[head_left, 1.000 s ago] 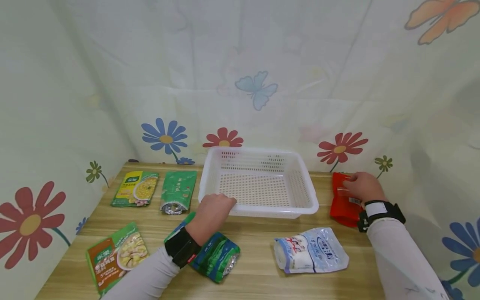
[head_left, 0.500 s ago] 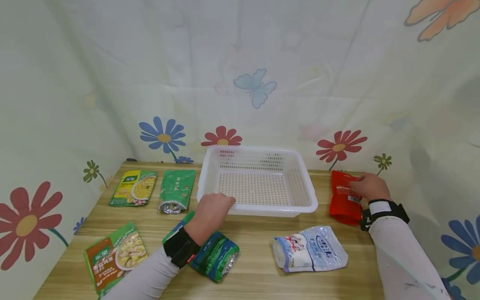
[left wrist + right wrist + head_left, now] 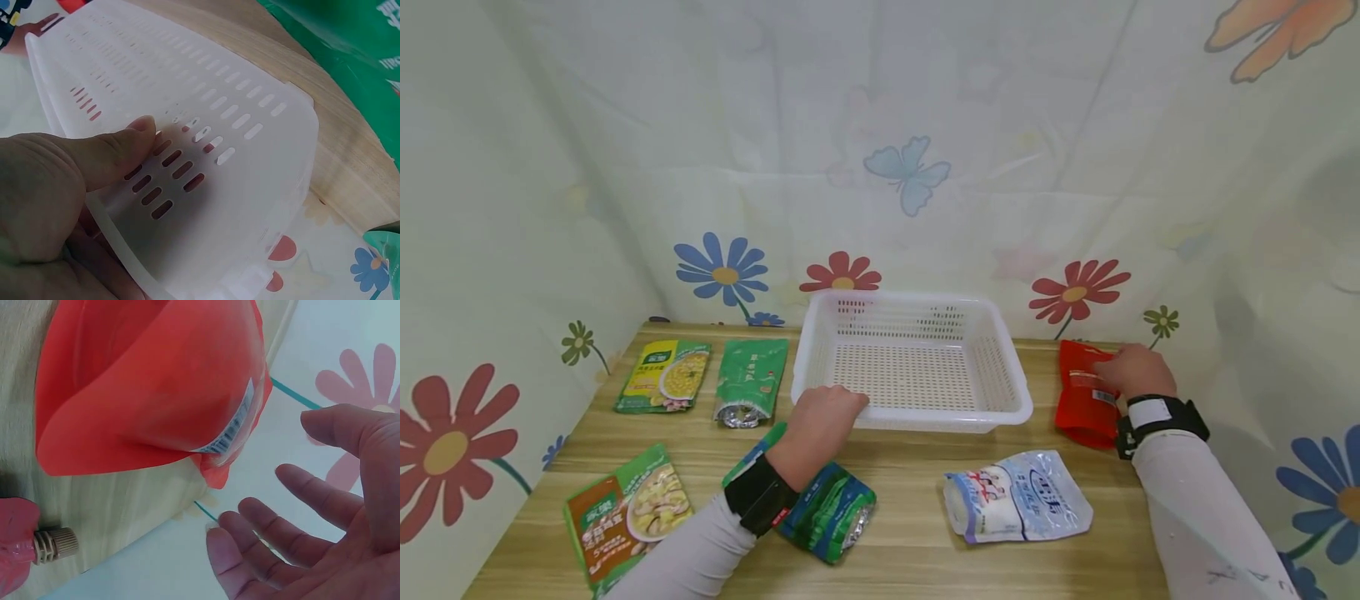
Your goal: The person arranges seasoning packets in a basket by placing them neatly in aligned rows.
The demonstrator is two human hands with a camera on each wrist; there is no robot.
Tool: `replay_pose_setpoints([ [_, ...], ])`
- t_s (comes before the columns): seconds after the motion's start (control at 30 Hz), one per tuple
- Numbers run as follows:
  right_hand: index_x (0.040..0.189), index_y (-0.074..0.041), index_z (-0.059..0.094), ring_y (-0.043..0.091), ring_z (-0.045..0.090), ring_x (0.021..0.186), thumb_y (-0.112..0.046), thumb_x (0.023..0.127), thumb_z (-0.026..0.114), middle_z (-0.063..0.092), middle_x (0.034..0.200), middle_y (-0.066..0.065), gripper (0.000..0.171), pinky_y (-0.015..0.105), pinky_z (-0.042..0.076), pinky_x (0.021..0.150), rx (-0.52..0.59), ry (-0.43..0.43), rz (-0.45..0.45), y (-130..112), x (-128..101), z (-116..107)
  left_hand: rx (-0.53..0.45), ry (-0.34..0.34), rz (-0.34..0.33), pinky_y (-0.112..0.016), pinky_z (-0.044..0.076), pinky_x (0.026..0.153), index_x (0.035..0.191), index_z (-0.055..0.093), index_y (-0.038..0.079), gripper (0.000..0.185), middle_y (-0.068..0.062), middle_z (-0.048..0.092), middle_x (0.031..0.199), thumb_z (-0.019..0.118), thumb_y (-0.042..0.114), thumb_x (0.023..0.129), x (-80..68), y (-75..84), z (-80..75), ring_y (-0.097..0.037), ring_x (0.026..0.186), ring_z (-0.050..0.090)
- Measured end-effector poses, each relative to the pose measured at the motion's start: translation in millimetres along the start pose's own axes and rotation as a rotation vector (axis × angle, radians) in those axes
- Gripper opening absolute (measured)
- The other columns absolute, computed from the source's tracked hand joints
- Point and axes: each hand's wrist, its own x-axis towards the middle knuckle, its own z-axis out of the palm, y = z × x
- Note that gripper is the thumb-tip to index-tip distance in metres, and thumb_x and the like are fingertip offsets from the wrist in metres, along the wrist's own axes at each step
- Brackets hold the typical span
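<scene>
Wood-grain table [image 3: 917, 550], flowered curtain [image 3: 925, 150] behind, white basket [image 3: 917, 417] centred

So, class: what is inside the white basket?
The white basket holds nothing; its perforated floor shows bare. The left hand grips the near rim and covers a small corner, where nothing can be told.

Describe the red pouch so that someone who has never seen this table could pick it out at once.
Start at the white slotted plastic basket at the back of the wooden table. Look to its right, where the right hand hovers by the glossy red plastic pouch. It is the only red packet, with a white barcode label; the others are green, yellow or pale blue.
</scene>
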Motion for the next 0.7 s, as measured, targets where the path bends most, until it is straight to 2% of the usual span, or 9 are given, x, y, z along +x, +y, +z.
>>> replay_pose_setpoints([
  [0.27,0.130,0.015,0.049,0.041,0.053,0.096,-0.039,0.091,0.070,0.057,0.112,0.030,0.070,0.044,0.053,0.075,0.029,-0.001,0.013,-11,-5,13,-0.007,-0.025,-0.018,-0.038,0.056,0.063,0.107,0.076,0.021,0.020,-0.002,0.078,0.094,0.073,0.008,0.092,0.7,-0.9,0.7,-0.018,0.077,0.071],
  [0.53,0.126,0.012,0.048,0.045,0.049,0.103,-0.045,0.087,0.072,0.053,0.114,0.030,0.073,0.052,0.055,0.085,-0.064,-0.033,0.053,-24,-11,26,-0.007,-0.015,-0.010,-0.037,0.055,0.062,0.109,0.076,0.021,0.020,-0.002,0.078,0.095,0.073,0.009,0.093,0.3,-0.5,1.2,-0.016,0.076,0.071],
  [0.7,0.128,0.013,0.048,0.043,0.051,0.100,-0.052,0.087,0.073,0.054,0.112,0.030,0.081,0.051,0.055,0.084,-0.097,-0.088,0.066,-28,-12,30,-0.008,0.005,0.000,-0.036,0.055,0.061,0.107,0.077,0.021,0.019,-0.002,0.078,0.094,0.073,0.010,0.093,0.5,-0.4,1.7,-0.016,0.075,0.071],
])
